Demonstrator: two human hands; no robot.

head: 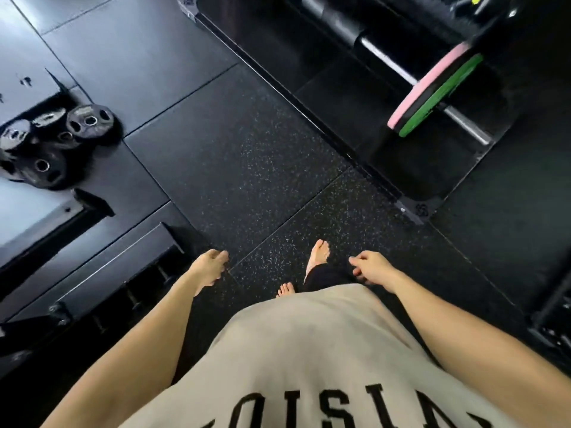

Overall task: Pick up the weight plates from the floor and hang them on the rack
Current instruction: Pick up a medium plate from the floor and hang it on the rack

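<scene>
Several black weight plates (46,143) with metal-ringed holes lie in a loose pile on the floor at the far left. My left hand (210,268) hangs at my side with loosely curled fingers and holds nothing. My right hand (370,267) also hangs empty, its fingers loosely bent. Both hands are far from the plates, low in the view above the speckled rubber floor (262,180). A black frame with short pegs (133,273) runs along the floor at the lower left.
A barbell (401,72) with a pink plate (429,84) and a green plate (441,97) rests on a black platform (309,97) at the upper right. My bare feet (318,254) stand on the rubber tiles. More dark equipment sits at the right edge.
</scene>
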